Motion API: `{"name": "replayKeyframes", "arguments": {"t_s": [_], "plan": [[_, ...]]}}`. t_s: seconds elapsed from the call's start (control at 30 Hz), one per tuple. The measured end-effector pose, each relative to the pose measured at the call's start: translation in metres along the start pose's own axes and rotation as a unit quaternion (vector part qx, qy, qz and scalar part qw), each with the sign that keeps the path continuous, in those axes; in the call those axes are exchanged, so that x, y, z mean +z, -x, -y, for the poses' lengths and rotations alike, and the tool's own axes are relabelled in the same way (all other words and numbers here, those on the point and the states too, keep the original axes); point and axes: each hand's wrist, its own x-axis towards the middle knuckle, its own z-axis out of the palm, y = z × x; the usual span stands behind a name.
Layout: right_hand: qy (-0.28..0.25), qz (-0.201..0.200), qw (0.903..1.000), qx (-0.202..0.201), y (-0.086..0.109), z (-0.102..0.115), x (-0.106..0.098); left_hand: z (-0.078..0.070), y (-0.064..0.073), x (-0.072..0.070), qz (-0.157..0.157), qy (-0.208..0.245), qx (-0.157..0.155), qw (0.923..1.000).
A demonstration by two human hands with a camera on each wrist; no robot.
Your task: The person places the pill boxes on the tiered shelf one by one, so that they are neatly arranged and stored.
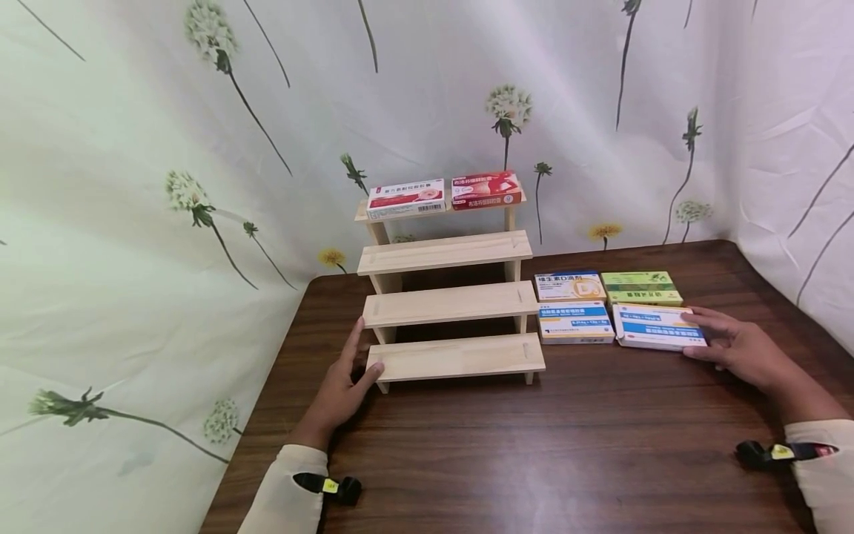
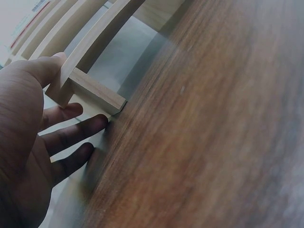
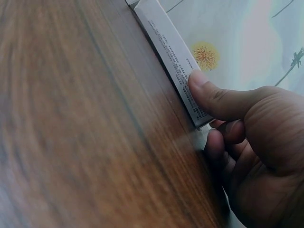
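Brown tbl (image 1: 440, 445): blue-white box (image 1: 657, 325) btwn R fingers (image 1: 711, 320), rt end pinched; L fingers (image 1: 351, 347) spread, touching stand (image 1: 450, 305).

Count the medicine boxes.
6: white-red box, red ibuprofen box on rack's top step; vitamin D box, green box, blue-white box on table; second blue-white box in right hand.

The box (image 1: 650, 327), white with a blue band, is face up and slightly askew, its right end pinched by the right hand (image 1: 747, 350); the rack (image 1: 456, 358), pale wood with four steps, stands upright on the table (image 1: 467, 445), the left hand (image 1: 340, 389) touching its left end.
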Motion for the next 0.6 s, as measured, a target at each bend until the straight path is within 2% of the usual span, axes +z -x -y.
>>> {"name": "replayKeyframes", "arguments": {"t_s": [0.2, 0.6], "plan": [[0.0, -0.018, 0.9997, -0.017, 0.0, -0.0004, 0.002, 0.0023, -0.0008, 0.0009, -0.002, -0.005, 0.005, 1.0], [-0.02, -0.027, 0.9992, -0.022, 0.0017, -0.0045, 0.0025, 0.0045, -0.0005, 0.0005, -0.001, -0.001, 0.01, 0.9999]]}}
